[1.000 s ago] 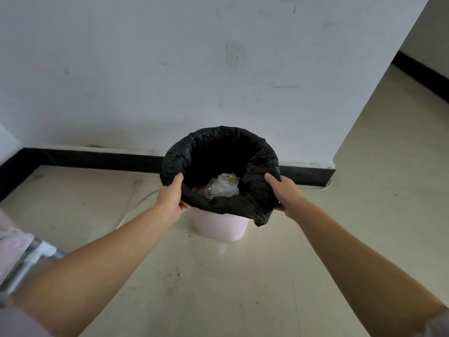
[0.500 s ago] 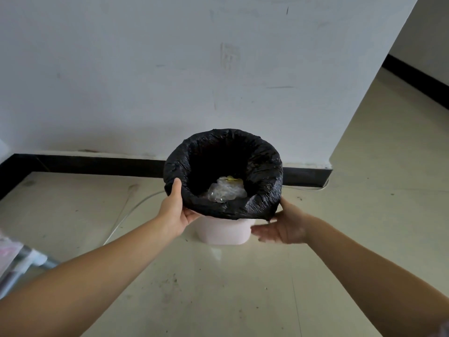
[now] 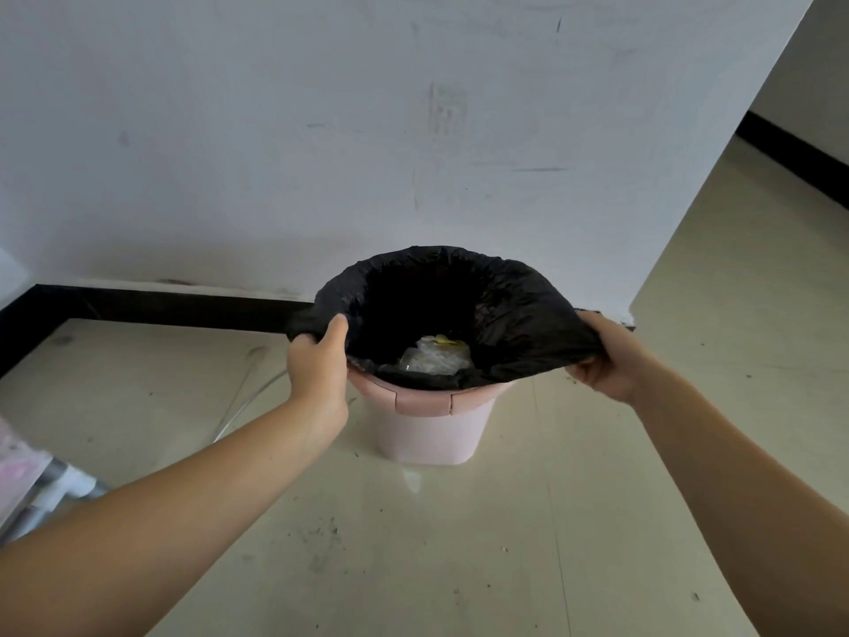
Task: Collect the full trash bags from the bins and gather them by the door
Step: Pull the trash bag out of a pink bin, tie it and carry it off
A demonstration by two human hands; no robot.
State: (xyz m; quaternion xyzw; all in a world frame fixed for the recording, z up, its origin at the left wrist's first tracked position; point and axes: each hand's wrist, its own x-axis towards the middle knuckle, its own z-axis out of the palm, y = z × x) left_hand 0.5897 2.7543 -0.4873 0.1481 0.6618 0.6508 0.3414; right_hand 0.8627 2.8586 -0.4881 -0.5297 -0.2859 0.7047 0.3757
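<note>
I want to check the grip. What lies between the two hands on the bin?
In the head view, the open mouth of the black trash bag spans between the left hand and right hand, above the pink bin.

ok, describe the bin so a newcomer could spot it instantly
Start at the white wall with the black skirting; near its corner, a small bin stands on the pale floor. It's the only pink tub, lined with a black bag that left hand and right hand grip.
</note>
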